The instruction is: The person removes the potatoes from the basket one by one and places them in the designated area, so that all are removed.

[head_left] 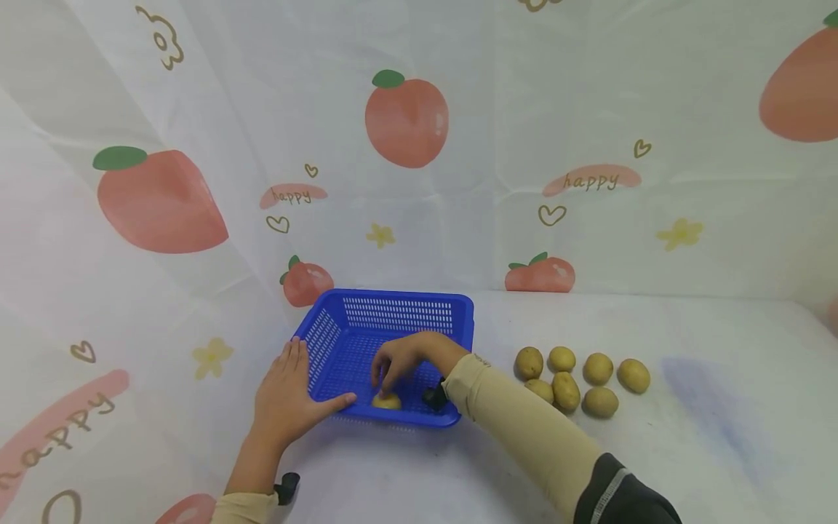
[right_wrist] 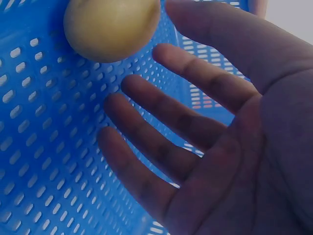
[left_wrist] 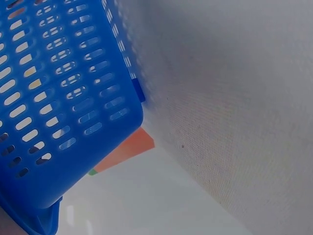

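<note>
A blue plastic basket [head_left: 393, 297] with slotted walls stands on the white surface in the head view. One yellow potato [head_left: 387, 401] lies inside it, near the front wall. Over this potato reaches my right hand [head_left: 407, 358]; in the right wrist view its fingers [right_wrist: 161, 105] are spread and loosely bent, the thumb tip beside the potato [right_wrist: 111, 29]. Whether the thumb touches it I cannot tell. My left hand [head_left: 286, 397] rests at the basket's left rim with straight fingers and thumb out along the front. The left wrist view shows the basket's outer wall [left_wrist: 73, 147].
Several loose potatoes [head_left: 566, 391] lie grouped on the white table [head_left: 694, 451] right of the basket. Behind and to the left hangs a white cloth [head_left: 471, 233] printed with peaches. Dark wrist cameras sit on both wrists.
</note>
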`<action>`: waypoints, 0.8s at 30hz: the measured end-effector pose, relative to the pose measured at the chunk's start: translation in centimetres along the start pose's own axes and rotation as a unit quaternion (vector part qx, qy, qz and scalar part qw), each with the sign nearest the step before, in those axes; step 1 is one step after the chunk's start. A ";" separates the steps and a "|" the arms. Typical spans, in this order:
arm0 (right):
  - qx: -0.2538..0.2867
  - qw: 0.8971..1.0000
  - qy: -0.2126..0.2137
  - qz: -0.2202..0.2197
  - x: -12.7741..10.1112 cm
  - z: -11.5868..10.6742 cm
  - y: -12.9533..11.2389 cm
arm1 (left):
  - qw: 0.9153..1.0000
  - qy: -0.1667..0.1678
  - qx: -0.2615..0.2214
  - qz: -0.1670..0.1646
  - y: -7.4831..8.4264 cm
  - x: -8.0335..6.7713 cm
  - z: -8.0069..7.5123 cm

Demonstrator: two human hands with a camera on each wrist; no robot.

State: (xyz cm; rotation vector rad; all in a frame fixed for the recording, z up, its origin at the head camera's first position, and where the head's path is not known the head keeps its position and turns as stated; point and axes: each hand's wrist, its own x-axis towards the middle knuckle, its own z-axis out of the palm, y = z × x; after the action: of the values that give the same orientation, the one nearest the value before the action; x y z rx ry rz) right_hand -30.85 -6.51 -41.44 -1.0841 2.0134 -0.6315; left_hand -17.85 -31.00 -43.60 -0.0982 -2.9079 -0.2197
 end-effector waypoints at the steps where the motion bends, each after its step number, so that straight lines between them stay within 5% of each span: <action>1: 0.001 1.000 -0.006 0.005 0.0 0.1 0.0 | 1.000 0.000 0.000 0.000 0.0 0.0 0.0; 13: 0.051 0.996 -0.064 0.031 0.1 0.4 -0.3 | 1.000 0.000 -0.003 -0.002 -0.2 0.1 0.3; 24: 0.045 0.998 -0.051 0.017 0.1 0.5 -0.2 | 1.000 0.004 -0.003 -0.002 -0.1 0.0 0.2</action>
State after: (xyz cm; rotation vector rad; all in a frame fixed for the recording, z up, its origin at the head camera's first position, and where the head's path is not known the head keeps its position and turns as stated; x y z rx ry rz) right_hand -30.37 -6.73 -41.59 -1.0065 1.8943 -0.6309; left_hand -17.88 -31.03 -43.79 -0.0931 -2.9001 -0.2274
